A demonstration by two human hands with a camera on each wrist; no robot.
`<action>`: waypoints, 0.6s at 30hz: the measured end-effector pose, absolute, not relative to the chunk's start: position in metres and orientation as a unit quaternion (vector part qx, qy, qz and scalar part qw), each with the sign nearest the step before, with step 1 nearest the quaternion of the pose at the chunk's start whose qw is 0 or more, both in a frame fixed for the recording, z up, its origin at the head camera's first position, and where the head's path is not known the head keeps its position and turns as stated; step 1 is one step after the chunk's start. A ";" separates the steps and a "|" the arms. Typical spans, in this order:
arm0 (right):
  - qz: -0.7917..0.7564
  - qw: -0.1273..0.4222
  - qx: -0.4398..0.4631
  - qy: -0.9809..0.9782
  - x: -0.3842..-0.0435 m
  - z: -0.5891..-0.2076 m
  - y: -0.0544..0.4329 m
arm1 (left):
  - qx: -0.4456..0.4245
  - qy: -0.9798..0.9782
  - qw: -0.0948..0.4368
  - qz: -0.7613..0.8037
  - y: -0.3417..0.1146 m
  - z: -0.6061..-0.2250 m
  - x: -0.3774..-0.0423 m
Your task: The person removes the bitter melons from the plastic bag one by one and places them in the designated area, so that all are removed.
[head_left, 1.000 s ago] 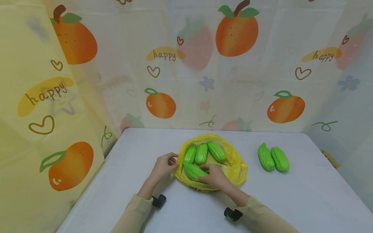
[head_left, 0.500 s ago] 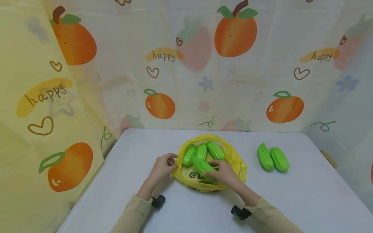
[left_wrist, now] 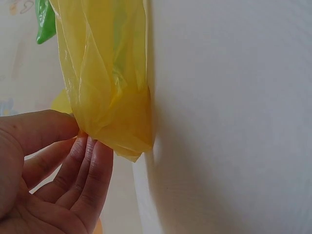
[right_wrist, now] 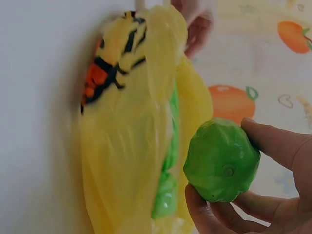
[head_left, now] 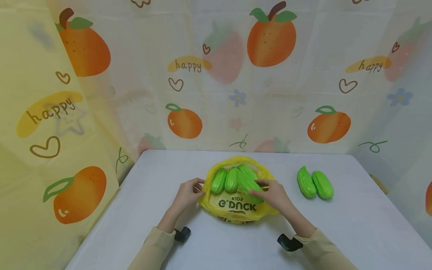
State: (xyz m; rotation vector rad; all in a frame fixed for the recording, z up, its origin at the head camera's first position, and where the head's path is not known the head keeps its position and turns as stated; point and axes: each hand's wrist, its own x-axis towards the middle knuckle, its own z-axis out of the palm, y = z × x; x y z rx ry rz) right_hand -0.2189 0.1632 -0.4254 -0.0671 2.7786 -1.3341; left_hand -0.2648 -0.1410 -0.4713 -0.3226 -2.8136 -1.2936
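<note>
A yellow plastic bag lies with its mouth spread wide on the white table; dark printing shows inside. My left hand pinches the bag's left edge between thumb and fingers, as the left wrist view shows on the gathered plastic. Between the thumb and fingers of my right hand is a ridged, shiny green gourd, held over the bag's right side. Its blunt end faces the right wrist camera. Inside the bag are three similar gourds; the held one partly covers the rightmost.
Two more green gourds lie side by side on the table, right of the bag. Behind the table hangs a cloth printed with oranges, and a yellowish one hangs at the left.
My right hand has carried the gourd rightward across the bag, up against the rightmost of those inside, uncovering the bag's lettering. The left hand has kept its grip on the edge.
</note>
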 end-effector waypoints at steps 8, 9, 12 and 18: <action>-0.441 0.022 -0.011 0.897 -0.220 -0.417 0.184 | -0.102 -0.904 0.013 -0.414 -0.141 -0.471 -0.265; -0.442 0.021 -0.011 0.897 -0.221 -0.416 0.186 | -0.103 -0.904 0.013 -0.414 -0.141 -0.471 -0.265; -0.448 0.020 -0.013 0.894 -0.220 -0.412 0.193 | -0.104 -0.904 0.014 -0.414 -0.141 -0.471 -0.265; -0.457 0.023 -0.004 0.889 -0.220 -0.405 0.209 | -0.107 -0.904 0.015 -0.414 -0.141 -0.472 -0.265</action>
